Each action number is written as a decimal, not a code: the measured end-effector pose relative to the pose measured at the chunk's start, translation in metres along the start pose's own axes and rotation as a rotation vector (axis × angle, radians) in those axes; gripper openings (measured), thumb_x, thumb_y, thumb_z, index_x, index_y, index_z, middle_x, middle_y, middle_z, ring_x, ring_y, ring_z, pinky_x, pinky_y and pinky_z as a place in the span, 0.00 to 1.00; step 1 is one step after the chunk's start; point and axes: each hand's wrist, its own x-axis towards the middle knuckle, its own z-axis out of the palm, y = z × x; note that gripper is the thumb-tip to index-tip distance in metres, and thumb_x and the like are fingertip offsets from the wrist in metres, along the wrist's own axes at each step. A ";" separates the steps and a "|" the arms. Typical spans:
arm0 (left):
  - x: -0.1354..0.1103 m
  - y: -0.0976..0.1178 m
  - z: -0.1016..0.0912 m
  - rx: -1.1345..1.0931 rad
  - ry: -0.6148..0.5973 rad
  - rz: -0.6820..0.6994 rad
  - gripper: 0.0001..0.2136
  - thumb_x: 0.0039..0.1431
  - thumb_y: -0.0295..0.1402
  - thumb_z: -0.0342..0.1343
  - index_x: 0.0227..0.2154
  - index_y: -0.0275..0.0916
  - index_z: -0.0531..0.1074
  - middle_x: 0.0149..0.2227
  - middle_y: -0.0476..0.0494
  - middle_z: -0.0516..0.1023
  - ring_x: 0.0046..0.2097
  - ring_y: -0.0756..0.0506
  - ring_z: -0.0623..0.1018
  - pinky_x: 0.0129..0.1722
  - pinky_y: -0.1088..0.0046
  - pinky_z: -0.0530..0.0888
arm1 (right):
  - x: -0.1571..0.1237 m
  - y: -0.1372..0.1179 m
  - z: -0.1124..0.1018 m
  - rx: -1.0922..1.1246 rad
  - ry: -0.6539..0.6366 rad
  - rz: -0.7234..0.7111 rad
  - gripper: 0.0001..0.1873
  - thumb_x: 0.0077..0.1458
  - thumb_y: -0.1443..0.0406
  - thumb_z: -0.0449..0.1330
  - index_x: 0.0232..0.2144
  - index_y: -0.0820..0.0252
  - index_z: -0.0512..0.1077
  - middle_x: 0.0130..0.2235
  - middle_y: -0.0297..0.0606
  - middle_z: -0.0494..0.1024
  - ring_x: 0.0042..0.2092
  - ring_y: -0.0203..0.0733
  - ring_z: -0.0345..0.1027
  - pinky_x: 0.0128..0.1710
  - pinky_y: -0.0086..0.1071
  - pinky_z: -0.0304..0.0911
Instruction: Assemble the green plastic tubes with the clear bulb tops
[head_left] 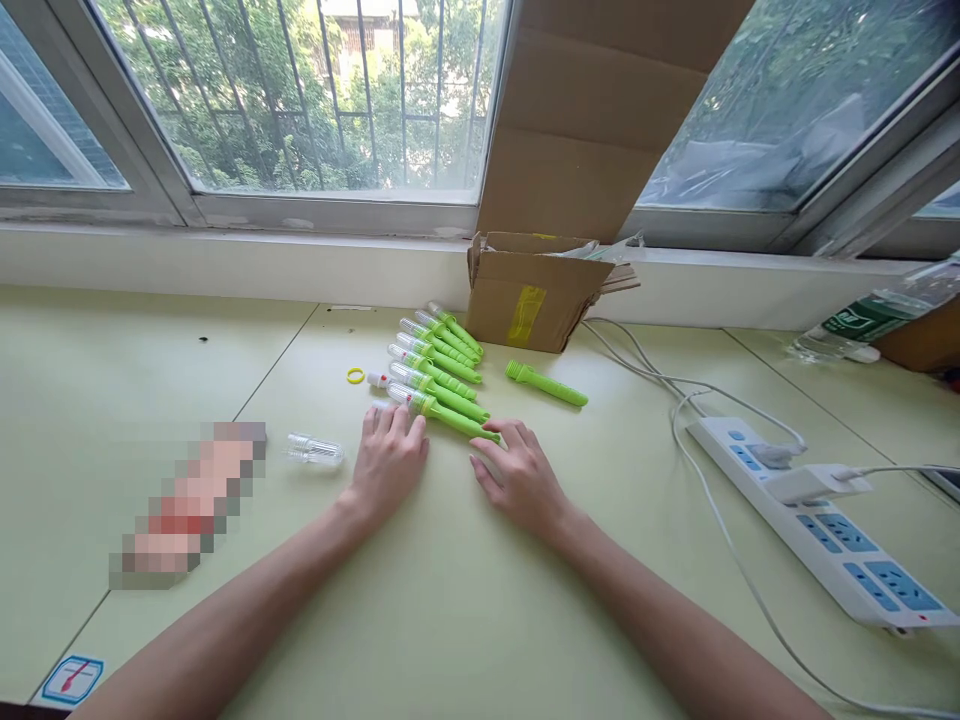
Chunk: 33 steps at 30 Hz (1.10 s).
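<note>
Several bright green tubes with clear caps lie side by side in a slanted row [436, 366] on the table. My left hand [390, 455] rests at the capped end of the nearest green tube [454, 415], fingers stretched forward and slightly apart. Partly hidden by its fingertips is something clear. At the tube's other end is my right hand [521, 470], with thumb and forefinger apart and the forefinger at the tube's tip. A loose clear plastic piece [315, 450] lies left of my left hand. Farther back are a small yellow ring [355, 376] and a white piece with a red mark [377, 380].
One green tube without a cap [547, 384] lies by an open cardboard box [540, 300] against the window ledge. To the right, a white power strip [817, 530] has plugs and trailing cables. A plastic bottle [877, 315] lies behind it. A blurred patch [191, 500] covers something at left.
</note>
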 end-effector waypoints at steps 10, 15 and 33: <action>-0.002 0.008 -0.002 -0.080 -0.047 0.172 0.09 0.62 0.30 0.44 0.32 0.38 0.69 0.36 0.39 0.72 0.41 0.41 0.71 0.41 0.62 0.67 | 0.001 0.000 0.000 -0.020 0.016 -0.009 0.11 0.59 0.65 0.52 0.30 0.60 0.73 0.34 0.42 0.71 0.38 0.43 0.62 0.39 0.36 0.58; -0.003 0.008 -0.001 -0.096 -0.098 0.180 0.10 0.63 0.30 0.43 0.30 0.38 0.68 0.33 0.40 0.71 0.38 0.43 0.70 0.37 0.65 0.67 | -0.002 0.000 0.003 -0.034 0.003 0.003 0.15 0.60 0.65 0.50 0.24 0.59 0.71 0.26 0.37 0.70 0.29 0.37 0.60 0.29 0.31 0.52; -0.003 0.007 -0.001 -0.090 -0.141 0.177 0.12 0.64 0.30 0.41 0.30 0.37 0.67 0.34 0.40 0.70 0.38 0.44 0.70 0.36 0.66 0.66 | -0.003 -0.001 0.005 -0.050 -0.188 0.018 0.15 0.60 0.63 0.48 0.23 0.59 0.65 0.25 0.34 0.69 0.27 0.33 0.59 0.26 0.30 0.44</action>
